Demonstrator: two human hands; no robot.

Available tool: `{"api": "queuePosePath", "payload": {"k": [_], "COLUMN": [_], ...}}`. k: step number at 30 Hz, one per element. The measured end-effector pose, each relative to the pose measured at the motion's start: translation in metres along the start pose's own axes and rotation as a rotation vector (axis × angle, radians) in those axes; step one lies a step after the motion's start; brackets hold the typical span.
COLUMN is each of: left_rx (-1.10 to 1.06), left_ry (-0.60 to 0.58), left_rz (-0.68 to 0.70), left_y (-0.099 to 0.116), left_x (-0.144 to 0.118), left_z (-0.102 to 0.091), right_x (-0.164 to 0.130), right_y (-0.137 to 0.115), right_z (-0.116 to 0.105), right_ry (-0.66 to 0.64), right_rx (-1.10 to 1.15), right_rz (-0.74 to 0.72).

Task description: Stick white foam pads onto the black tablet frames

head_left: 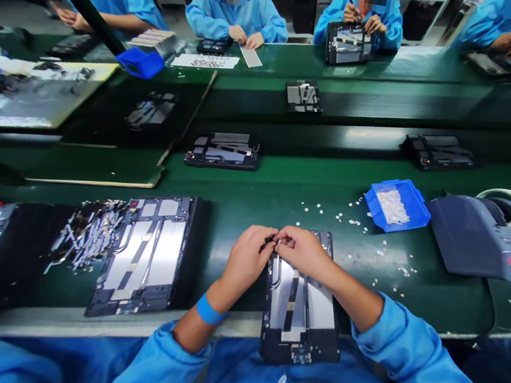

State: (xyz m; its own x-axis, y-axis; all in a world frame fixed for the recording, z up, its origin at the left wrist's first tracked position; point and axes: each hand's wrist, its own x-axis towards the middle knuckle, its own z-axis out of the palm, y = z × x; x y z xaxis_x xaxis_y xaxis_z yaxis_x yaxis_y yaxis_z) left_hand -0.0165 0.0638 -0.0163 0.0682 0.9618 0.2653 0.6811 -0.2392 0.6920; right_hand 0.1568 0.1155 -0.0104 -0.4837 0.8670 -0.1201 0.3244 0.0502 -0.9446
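Overhanging the near edge of the green bench (pixel 245 196), the tablet back frame (pixel 301 317) has open mat on both sides; it is dark-rimmed with silvery panels; at its far end the left hand (pixel 245 260) and right hand (pixel 302 249) meet, fingers pinched on a tiny part too small to identify.

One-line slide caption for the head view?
Both hands, left hand and right hand, meet at the top edge of an open tablet chassis on a green bench.

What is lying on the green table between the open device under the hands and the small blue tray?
The head view shows small white scraps scattered on the green table between the open device and the blue tray.
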Motion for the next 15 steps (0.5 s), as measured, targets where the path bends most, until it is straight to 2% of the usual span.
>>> {"api": "queuePosePath", "payload": {"k": [3,6,10,13,15], "left_rx": [-0.192,-0.369,-0.477,-0.505,-0.485], "left_ry": [-0.021,-0.039,0.013,0.049,0.076], "left_rz": [-0.227,-0.413,-0.504,-0.524,-0.524], "left_y": [0.008,0.014,0.013,0.012,0.014], "left_x": [-0.008,-0.010,-0.002,0.001,-0.002], "left_z": [-0.002,-0.002,0.002,0.005,0.006], "right_x": [-0.002,-0.005,-0.013,-0.018,-0.021], "right_y": [0.001,0.002,0.003,0.002,0.001], "right_z": [0.002,0.005,0.008,0.009,0.009], "right_ry": [0.017,0.051,0.128,0.199,0.196], "right_rx": [0.044,-0.005,-0.206,-0.431,-0.527], "right_rz": [0.055,-0.003,-0.110,-0.227,-0.273]}}
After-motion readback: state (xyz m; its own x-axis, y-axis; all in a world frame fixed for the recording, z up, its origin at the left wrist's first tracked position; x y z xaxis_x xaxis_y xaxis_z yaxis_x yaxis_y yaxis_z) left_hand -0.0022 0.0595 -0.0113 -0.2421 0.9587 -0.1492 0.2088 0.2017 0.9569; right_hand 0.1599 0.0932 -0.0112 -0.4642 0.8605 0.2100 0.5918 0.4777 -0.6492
